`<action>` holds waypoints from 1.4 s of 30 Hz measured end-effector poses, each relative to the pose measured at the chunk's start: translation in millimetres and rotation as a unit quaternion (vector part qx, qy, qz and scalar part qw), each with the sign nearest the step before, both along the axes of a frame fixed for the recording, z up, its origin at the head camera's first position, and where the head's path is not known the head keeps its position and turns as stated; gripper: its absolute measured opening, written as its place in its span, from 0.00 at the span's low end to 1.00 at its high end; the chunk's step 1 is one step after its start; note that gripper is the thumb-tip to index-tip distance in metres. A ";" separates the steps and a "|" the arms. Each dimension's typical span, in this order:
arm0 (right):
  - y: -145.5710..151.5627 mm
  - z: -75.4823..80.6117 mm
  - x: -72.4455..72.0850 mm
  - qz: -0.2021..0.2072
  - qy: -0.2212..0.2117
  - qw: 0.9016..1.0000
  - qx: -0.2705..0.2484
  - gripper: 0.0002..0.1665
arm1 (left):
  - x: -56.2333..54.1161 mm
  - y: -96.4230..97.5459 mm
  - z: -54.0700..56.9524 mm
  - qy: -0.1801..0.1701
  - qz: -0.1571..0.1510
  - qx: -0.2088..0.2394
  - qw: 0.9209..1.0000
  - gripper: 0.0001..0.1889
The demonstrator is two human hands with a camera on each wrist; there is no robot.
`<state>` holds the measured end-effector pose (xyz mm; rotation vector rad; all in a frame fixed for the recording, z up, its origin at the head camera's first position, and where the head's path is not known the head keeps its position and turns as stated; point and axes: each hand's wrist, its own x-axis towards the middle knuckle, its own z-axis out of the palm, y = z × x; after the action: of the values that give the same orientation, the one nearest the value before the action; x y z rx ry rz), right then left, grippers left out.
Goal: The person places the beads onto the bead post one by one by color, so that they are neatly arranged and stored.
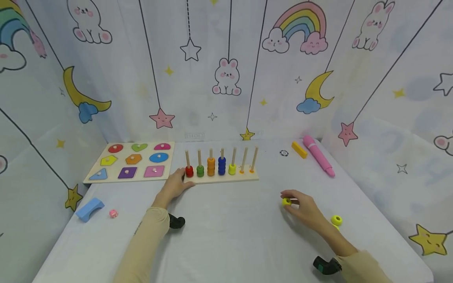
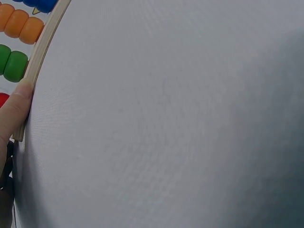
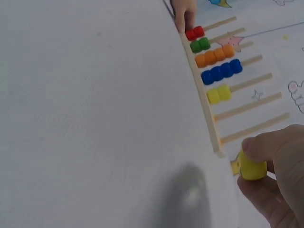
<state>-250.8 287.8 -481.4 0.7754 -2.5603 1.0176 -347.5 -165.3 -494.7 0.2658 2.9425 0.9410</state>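
Note:
A wooden peg board (image 1: 223, 180) of upright pegs stands at mid-table. Red, green, orange, blue and yellow beads sit on five of its pegs; the two rightmost pegs are bare. My left hand (image 1: 174, 185) grips the board's left end, thumb (image 2: 20, 100) along the front edge in the left wrist view. To the right of the board, above the table, my right hand (image 1: 303, 207) pinches a yellow bead (image 3: 251, 167) between thumb and fingers. Loose yellow beads (image 1: 336, 220) lie beside the right forearm, one partly hidden by it.
A shape puzzle board (image 1: 138, 181) lies at the back left. A blue arch block (image 1: 90, 209) and a small pink piece (image 1: 113, 213) are at the left. Back right are a pink marker-shaped stick (image 1: 319, 156), a yellow block (image 1: 299, 150) and a small round disc (image 1: 284, 153).

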 end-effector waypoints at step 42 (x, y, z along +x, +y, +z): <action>-157.0 73.9 -146.1 0.024 0.097 0.995 -0.021 0.20 | 3.1 1.3 1.4 0.009 0.004 -0.003 1.000 0.42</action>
<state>-396.9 130.8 -407.5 0.8833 -2.3587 0.9560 -344.4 -164.1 -493.3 0.2645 2.9654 0.9345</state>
